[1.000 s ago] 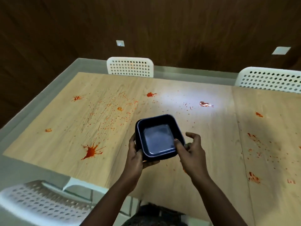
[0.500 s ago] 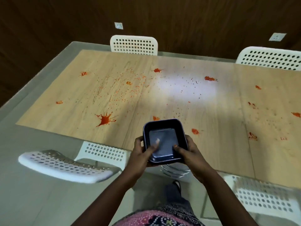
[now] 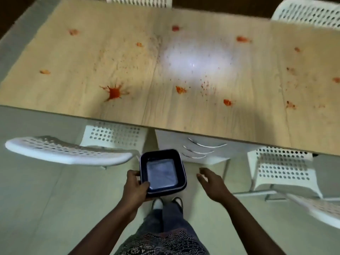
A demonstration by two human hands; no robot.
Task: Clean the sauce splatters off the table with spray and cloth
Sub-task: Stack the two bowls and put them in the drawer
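Left hand (image 3: 135, 188) grips the left rim of a dark square tray (image 3: 162, 173), thumb over the edge, tray held level above the floor in front of the person's feet. Right hand (image 3: 211, 183) hangs just beside the tray's right side, fingers spread, touching nothing. Beyond the hands: near edge of the wooden desk (image 3: 202, 116). Red sauce splatters (image 3: 114, 92) are scattered across the desk top, largest blot at left-centre, fine specks around a bright glare patch. White perforated chairs (image 3: 70, 151) stand tucked along the near and far sides.
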